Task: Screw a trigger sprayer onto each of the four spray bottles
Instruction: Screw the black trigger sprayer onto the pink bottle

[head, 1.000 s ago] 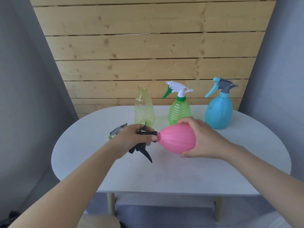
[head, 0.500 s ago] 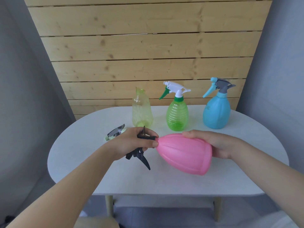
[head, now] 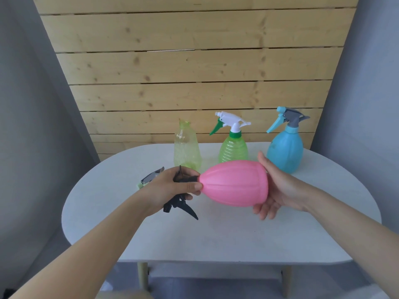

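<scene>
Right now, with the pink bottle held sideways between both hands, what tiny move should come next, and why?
Probably another twist. The left hand grips the black sprayer at the neck of the pink bottle, and the right hand cups its base. Whether the thread is tight cannot be told.

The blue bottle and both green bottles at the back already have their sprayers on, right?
Not quite. The head view shows the blue bottle and the ribbed green bottle with sprayers on, but the pale green bottle on the left has a bare, open neck. A loose sprayer lies on the table near it.
</scene>
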`<action>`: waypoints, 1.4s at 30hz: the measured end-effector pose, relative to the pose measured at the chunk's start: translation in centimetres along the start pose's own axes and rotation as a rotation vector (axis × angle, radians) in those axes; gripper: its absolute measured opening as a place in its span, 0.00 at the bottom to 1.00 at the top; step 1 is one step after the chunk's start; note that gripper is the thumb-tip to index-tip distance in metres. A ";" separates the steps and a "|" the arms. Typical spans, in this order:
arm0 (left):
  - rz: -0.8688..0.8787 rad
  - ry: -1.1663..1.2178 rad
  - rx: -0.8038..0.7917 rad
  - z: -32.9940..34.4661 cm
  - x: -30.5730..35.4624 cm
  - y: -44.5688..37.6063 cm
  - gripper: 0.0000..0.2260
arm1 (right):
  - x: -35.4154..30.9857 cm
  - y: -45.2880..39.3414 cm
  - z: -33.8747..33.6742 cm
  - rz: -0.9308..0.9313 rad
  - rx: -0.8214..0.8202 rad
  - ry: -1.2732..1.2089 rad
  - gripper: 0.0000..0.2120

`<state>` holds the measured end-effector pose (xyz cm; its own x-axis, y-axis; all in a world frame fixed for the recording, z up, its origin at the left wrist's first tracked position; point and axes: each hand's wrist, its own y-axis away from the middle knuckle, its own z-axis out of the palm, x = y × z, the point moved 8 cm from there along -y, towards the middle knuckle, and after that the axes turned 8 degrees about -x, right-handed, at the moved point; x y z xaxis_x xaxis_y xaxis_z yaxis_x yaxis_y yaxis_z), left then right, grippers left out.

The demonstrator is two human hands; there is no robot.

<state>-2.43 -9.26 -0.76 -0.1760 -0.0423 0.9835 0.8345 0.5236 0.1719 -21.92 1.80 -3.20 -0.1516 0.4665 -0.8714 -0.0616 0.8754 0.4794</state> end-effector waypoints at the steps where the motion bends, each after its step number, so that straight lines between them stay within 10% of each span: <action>1: -0.010 -0.013 0.003 0.0 -0.1 0.0 0.10 | 0.4 -0.2 0.1 0.032 -0.011 0.012 0.50; 8: -0.040 0.094 -0.031 0.2 -0.4 -0.3 0.04 | -2.0 0.2 0.6 -0.261 -0.155 -0.312 0.23; 12: -0.040 0.062 -0.023 0.1 -0.2 -0.1 0.04 | -2.6 0.6 -0.5 -0.344 -0.045 -0.162 0.33; 19: -0.007 -0.027 -0.051 0.0 -0.7 -0.3 0.04 | 0.7 -0.3 -0.4 0.035 0.054 0.177 0.47; 30: -0.037 -0.082 0.016 -0.3 0.0 0.0 0.15 | -1.9 0.1 -0.5 -0.271 0.002 -0.054 0.29; 34: 0.006 -0.111 0.001 0.1 0.4 0.0 0.11 | 0.4 -0.5 -0.2 -0.009 -0.018 0.047 0.47; 39: -0.043 -0.040 0.047 -0.7 -0.3 0.0 0.15 | -0.9 0.2 0.3 -0.139 -0.109 -0.098 0.35; 42: -0.055 0.006 0.043 -0.6 -0.4 0.1 0.14 | -2.0 0.4 0.1 -0.279 -0.052 -0.008 0.46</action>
<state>-1.99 -9.74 -1.07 -0.2173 -0.0769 0.9731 0.8007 0.5561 0.2228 -21.58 1.28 -1.28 -0.1139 0.2098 -0.9711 -0.1503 0.9626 0.2256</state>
